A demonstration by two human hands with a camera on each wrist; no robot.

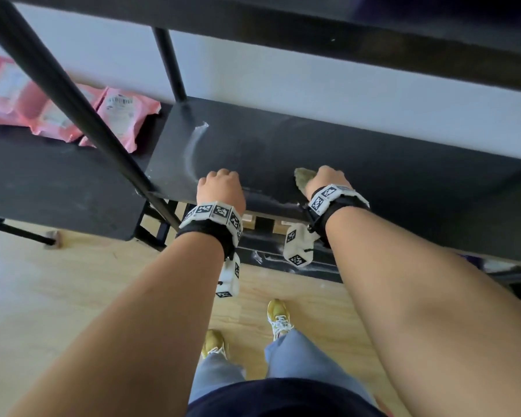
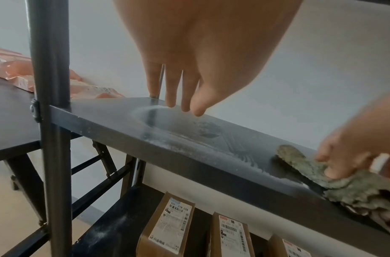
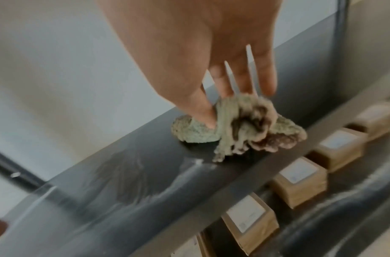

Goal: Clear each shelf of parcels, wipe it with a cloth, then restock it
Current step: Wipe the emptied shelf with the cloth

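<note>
A black shelf (image 1: 373,164) stands bare of parcels and shows pale dust streaks (image 1: 193,145). My right hand (image 1: 325,179) pinches a crumpled grey-green cloth (image 3: 244,128) between thumb and fingers and holds it down on the shelf near the front edge. The cloth (image 2: 299,161) lies to the right of the wiped arc. My left hand (image 1: 220,185) is at the shelf's front edge, left of the cloth. In the left wrist view its fingers (image 2: 183,97) hang straight down to the board and hold nothing.
Pink parcels (image 1: 118,115) lie on the neighbouring shelf to the left, behind a black upright post (image 1: 82,106). Brown labelled boxes (image 2: 167,222) stand in a row on the shelf below. Another black shelf (image 1: 343,34) runs overhead. The wooden floor (image 1: 57,296) and my shoes are below.
</note>
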